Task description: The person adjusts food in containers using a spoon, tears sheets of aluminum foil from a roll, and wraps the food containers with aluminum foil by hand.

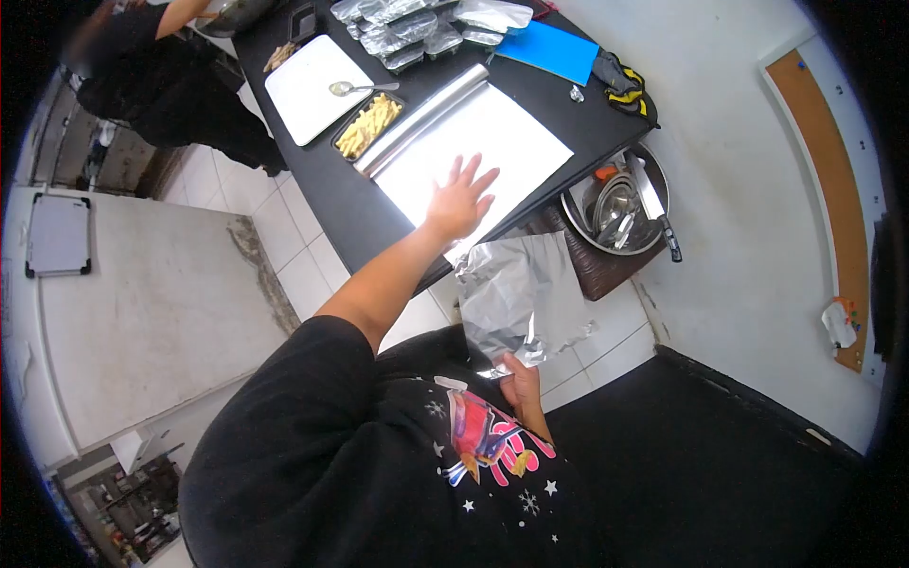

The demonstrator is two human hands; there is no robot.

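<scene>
My left hand (456, 202) lies palm down with its fingers spread on a sheet of aluminium foil (521, 133) pulled out over the black table. At the sheet's far left side sits the foil roll (426, 118). Low in front of my shirt, my right hand (519, 381) pinches the bottom of a crumpled piece of foil (516, 284), which hangs at the table's near edge. Whether this piece is joined to the sheet, I cannot tell. Beside the roll stands a black tray of pale yellow food pieces (369, 126), looking like fries or pasta.
A white board (317, 90) with a spoon (360, 88) lies left on the table (346, 222). Several foil-covered trays (407, 33) and a blue folder (549, 49) occupy the far end. Right, a pot (615, 251) holds utensils and a knife (653, 194). A co-worker (180, 85) stands upper left.
</scene>
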